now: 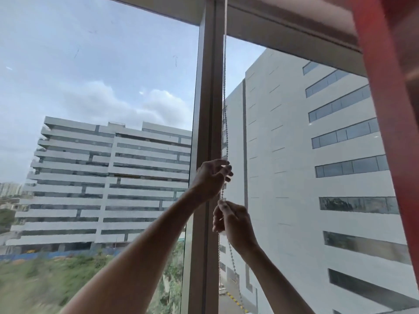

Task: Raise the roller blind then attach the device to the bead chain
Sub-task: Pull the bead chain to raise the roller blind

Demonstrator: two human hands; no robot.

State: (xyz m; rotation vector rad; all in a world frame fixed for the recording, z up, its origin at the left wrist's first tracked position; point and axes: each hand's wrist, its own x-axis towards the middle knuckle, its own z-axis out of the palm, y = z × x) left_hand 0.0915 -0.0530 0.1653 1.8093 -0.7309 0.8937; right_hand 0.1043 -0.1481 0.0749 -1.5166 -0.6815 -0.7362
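Bead chain (224,123) along window frame (207,132), hanging at 12 o'clock; left hand (209,180) fingers curled round it, right hand (231,219) pinching below; pull hand-over-hand, straight down, evenly.

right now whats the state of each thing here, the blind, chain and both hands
roller blind: raised, near the top of the window
bead chain: hanging beside the window post, held in both hands
left hand: higher, fingers curled round the chain
right hand: lower, pinching the chain
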